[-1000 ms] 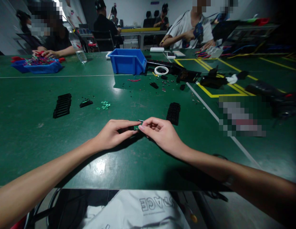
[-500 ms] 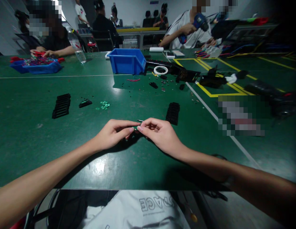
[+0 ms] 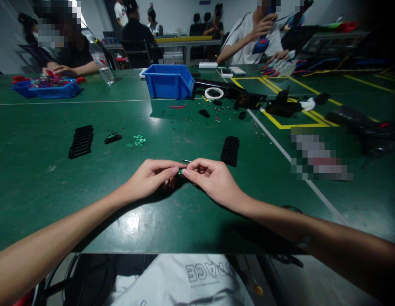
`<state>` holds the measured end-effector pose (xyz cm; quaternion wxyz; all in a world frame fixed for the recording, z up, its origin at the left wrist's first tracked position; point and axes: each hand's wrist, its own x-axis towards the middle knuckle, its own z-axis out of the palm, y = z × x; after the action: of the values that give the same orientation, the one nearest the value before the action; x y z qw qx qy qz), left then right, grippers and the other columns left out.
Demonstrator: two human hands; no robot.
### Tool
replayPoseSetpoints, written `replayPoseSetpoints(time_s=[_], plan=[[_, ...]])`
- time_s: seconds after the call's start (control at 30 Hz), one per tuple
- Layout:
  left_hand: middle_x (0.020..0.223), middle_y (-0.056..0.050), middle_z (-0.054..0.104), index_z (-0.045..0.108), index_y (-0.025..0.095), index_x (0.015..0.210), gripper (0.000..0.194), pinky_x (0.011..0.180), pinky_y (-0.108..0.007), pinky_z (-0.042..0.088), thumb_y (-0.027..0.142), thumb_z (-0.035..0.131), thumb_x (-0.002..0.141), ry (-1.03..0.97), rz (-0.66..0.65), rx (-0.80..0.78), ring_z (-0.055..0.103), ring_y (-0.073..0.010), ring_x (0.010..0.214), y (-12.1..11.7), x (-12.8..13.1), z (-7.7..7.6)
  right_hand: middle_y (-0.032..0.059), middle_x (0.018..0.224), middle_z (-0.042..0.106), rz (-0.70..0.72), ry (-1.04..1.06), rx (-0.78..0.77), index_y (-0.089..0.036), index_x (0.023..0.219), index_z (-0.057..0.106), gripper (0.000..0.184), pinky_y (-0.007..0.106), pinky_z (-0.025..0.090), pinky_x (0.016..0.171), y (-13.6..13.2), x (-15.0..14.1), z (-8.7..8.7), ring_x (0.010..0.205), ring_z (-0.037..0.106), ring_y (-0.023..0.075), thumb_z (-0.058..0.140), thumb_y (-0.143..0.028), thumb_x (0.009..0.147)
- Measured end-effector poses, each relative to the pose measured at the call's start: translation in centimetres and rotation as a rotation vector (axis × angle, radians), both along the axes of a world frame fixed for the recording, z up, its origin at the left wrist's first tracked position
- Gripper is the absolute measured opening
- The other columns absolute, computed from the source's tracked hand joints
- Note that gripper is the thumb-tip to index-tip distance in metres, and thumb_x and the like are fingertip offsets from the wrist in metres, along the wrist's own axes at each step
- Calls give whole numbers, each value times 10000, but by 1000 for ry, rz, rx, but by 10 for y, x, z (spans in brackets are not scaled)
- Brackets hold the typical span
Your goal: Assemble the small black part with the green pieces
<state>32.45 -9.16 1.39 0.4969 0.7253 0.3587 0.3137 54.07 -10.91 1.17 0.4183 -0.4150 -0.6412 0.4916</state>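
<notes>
Low over the table's near middle, my left hand [image 3: 152,176] and my right hand [image 3: 213,180] meet at the fingertips. Both pinch a small green circuit board [image 3: 180,171], mostly covered by the fingers. A thin dark, pointed rod [image 3: 186,161] sticks out behind the fingertips; what holds it is hidden. Beyond my right hand lies a stack of black plastic parts [image 3: 229,151]. Farther left are a pile of small green boards [image 3: 139,140], a black part with green bits on it [image 3: 113,137] and a row of black slotted parts [image 3: 81,141].
A blue bin [image 3: 168,83] stands at the back, beside a white tape ring [image 3: 214,93] and loose screws [image 3: 220,110]. Blue trays of wires [image 3: 55,89] and a water bottle [image 3: 105,70] are back left. Across the table, a person holds a power drill [image 3: 261,44].
My hands stay in nearly the same place, with only slight finger shifts around the small board. Across the table, the person's drill has swung more upright.
</notes>
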Motion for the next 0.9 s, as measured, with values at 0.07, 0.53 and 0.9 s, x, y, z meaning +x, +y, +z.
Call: replayPoseSetpoints(time_s=[0.07,0.53,0.9], plan=[[783,-68,735,734,159,1243,366,573,-212,512,369,576,988,-21,-3,-26,639,-127,622,-1,1,0,5,737,649,0,-9,-4,-170,811,674,211,244,395,539,0,0,0,612,534,111,710,-367,877],[774,-82,757,738,100,1192,328,687,-278,600,303,600,975,-200,9,-216,726,-167,700,-6,9,-1,-12,679,641,45,37,-24,-171,796,634,202,249,434,558,1,1,2,591,577,110,711,-337,881],[775,-86,755,723,102,1228,355,713,-299,612,325,590,985,-212,-10,-195,733,-174,712,-5,8,-2,-11,708,610,-21,60,-54,-175,865,613,261,234,443,521,3,2,4,583,556,104,694,-421,895]])
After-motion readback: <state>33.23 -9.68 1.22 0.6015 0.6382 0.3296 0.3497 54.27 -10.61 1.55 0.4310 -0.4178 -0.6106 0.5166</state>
